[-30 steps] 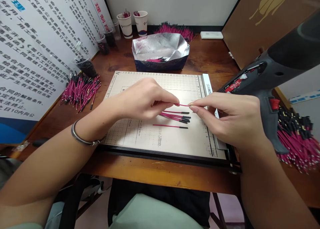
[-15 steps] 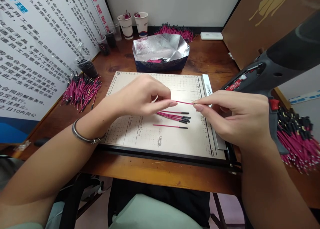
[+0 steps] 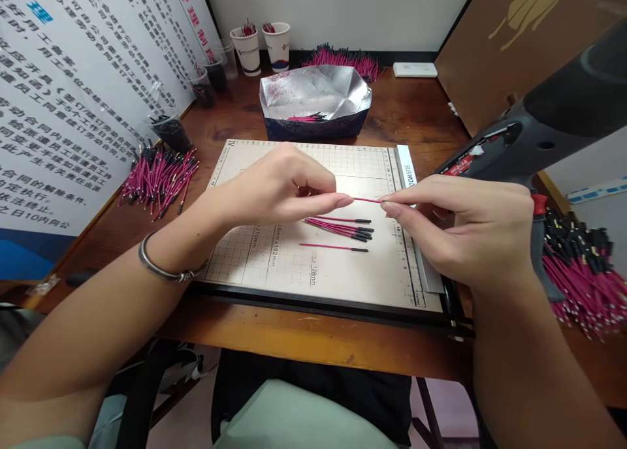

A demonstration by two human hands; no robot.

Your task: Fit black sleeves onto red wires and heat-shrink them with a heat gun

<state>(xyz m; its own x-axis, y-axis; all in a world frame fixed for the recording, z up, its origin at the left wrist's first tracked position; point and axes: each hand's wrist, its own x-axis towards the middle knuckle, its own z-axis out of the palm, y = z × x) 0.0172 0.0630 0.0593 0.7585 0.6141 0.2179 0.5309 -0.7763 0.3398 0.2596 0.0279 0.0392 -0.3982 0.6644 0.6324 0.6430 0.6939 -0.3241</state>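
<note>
A thin pink wire [image 3: 366, 200] stretches between my two hands, above a cream gridded board [image 3: 274, 266]. My left hand [image 3: 294, 188] pinches it between thumb and fingers. At its other end, the thumb and index finger of my right hand [image 3: 455, 220] are closed on it, near the board's metal strip. Both wire ends are hidden by my fingers. Below the held wire, several pink wires [image 3: 337, 227] with black sleeves at their right ends lie on the board. One separate wire [image 3: 328, 246] lies in front of them.
Behind the board stands a silver-lined box [image 3: 316, 100] with wires inside. Pink wire piles lie at the left [image 3: 159, 178], back [image 3: 343, 61] and right [image 3: 582, 273]. Paper cups [image 3: 277, 47] stand at the back. A dark heat-gun-like tool [image 3: 533, 136] is close to my right hand.
Both hands have shifted slightly right with the wire. My left thumb is now closer to my right fingertips, and less wire shows between them.
</note>
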